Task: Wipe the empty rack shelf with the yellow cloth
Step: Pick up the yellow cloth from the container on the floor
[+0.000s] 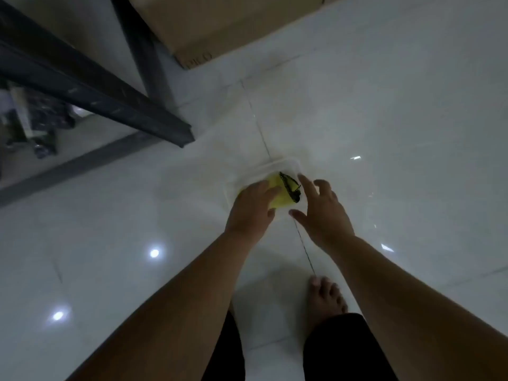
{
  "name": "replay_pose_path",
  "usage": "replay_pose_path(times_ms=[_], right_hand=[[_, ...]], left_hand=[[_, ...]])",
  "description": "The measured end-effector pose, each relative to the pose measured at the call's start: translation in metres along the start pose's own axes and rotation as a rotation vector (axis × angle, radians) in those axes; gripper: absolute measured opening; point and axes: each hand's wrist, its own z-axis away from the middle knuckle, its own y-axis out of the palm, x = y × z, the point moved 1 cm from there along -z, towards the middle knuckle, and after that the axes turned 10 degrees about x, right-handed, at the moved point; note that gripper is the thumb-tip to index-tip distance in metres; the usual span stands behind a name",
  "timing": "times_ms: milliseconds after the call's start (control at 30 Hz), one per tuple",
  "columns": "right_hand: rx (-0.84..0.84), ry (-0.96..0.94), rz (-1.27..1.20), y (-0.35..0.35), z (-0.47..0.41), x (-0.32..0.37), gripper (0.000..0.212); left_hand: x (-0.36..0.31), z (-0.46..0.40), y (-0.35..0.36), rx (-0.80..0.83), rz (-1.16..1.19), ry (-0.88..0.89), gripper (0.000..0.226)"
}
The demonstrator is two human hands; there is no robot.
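A yellow cloth (281,192) with a dark patterned edge lies in a clear plastic container (275,167) on the white tiled floor. My left hand (251,210) rests on the cloth's left part, fingers laid over it. My right hand (321,210) hovers just right of the cloth with fingers spread, holding nothing. The dark metal rack (90,86) stands at the upper left, its beam running diagonally; I cannot tell its shelf surface from here.
A cardboard box (225,23) sits on the floor at the top, next to a rack post (143,50). Dark items (41,125) lie under the rack at left. My bare foot (325,295) stands below the container.
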Motion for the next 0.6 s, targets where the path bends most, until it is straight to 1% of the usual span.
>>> replay_pose_path(times_ms=[67,100,167,300,433,600], right_hand=[[-0.040,-0.019,-0.018,0.002,-0.012,-0.002,0.078],[-0.034,-0.018,-0.034,0.002,-0.015,-0.004,0.078],[-0.001,-0.004,-0.071,0.003,-0.020,-0.009,0.079],[0.056,0.004,-0.032,0.008,-0.020,-0.020,0.089],[0.045,0.007,-0.083,0.014,-0.020,-0.024,0.091],[-0.001,0.038,-0.092,0.015,-0.020,-0.025,0.088]], left_hand=[[0.003,-0.013,0.002,-0.033,-0.066,0.039,0.054],[0.006,-0.017,0.005,-0.038,-0.095,0.042,0.055],[0.010,-0.022,0.007,-0.044,-0.134,0.051,0.059],[0.014,-0.024,0.010,-0.056,-0.162,0.049,0.064],[0.014,-0.028,0.007,-0.044,-0.135,0.052,0.062],[0.013,-0.030,0.007,-0.033,0.027,0.021,0.060]])
